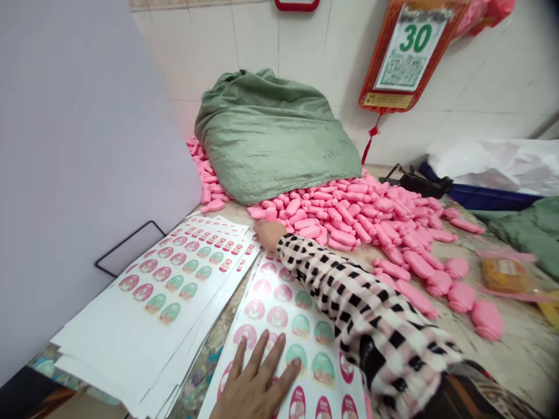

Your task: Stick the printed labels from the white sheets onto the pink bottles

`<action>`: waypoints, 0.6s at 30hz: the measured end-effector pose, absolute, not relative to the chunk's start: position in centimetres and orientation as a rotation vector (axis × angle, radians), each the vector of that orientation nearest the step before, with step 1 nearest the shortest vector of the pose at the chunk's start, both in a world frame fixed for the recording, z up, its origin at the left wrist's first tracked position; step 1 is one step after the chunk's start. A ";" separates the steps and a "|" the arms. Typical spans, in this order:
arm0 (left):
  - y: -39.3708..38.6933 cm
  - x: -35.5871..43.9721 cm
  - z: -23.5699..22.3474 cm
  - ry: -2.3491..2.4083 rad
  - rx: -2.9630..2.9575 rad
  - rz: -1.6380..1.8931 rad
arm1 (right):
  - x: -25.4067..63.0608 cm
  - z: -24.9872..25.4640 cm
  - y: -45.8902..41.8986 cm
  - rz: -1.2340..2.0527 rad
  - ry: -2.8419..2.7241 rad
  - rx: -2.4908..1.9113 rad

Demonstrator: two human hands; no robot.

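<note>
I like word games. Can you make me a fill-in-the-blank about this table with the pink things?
1. The left hand lies flat on a sheet of ____.
2. The right hand reaches to the pile of ____ pieces.
3. A ____ sack lies on top of the pile.
4. The wall calendar shows the number ____.

Missing words: stickers; pink; green; 30

Left hand [255,384] flat, fingers [262,349] spread; right hand [268,233] reaching forward, seemingly closed
</note>
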State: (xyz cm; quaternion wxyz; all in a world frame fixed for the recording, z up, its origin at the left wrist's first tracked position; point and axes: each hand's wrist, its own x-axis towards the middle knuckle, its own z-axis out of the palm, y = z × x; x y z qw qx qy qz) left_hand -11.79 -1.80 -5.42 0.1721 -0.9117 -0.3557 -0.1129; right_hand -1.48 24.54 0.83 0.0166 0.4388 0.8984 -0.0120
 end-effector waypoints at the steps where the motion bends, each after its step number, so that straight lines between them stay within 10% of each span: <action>1: -1.8 -11.8 -5.4 -1.009 -2.586 -0.321 | -1.2 0.6 24.7 -0.033 2.770 1.389; 18: -2.6 -11.7 -4.5 -1.087 -2.613 -0.307 | 15.1 1.1 19.1 0.067 2.455 1.677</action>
